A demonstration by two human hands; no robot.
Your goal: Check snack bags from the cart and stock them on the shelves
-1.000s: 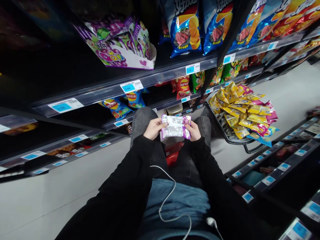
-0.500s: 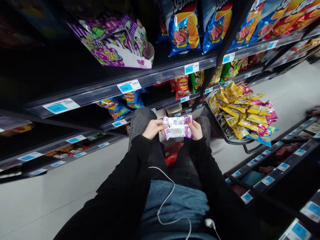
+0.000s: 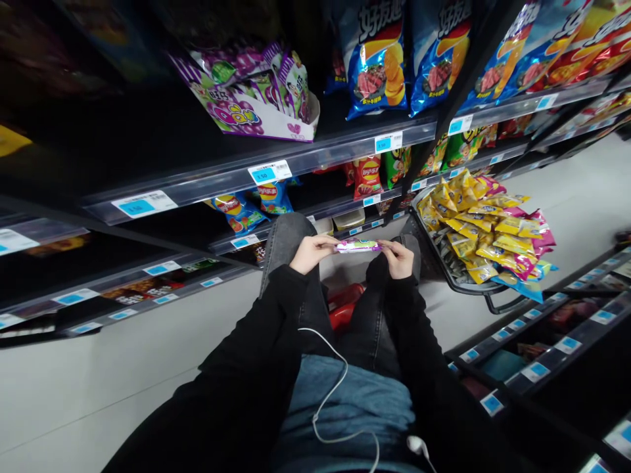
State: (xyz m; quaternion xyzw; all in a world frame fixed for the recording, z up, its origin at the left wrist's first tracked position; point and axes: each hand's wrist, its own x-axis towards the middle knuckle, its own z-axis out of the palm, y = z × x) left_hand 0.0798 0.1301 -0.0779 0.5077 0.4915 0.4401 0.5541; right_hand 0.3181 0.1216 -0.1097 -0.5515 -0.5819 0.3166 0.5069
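Observation:
A small purple and white candy packet (image 3: 358, 246) is held level above my knees, turned nearly edge-on so only a thin strip of it shows. My left hand (image 3: 313, 253) pinches its left end between thumb and fingers. At the opposite end, my right hand (image 3: 398, 258) grips the packet the same way. Up on the shelf to the left, an open display box (image 3: 261, 118) holds several purple packets of similar look.
A dark basket (image 3: 441, 266) heaped with yellow and pink snack packets (image 3: 493, 226) stands right of my knees. Chip bags (image 3: 377, 59) line the shelf ahead. A shelf edge (image 3: 197, 177) runs across in front. Something red (image 3: 345, 305) is beneath me. Another shelf (image 3: 557, 348) stands at right.
The packet has tilted from showing its printed back to nearly edge-on, both hands still at its ends. The surroundings have shifted slightly right and down in view.

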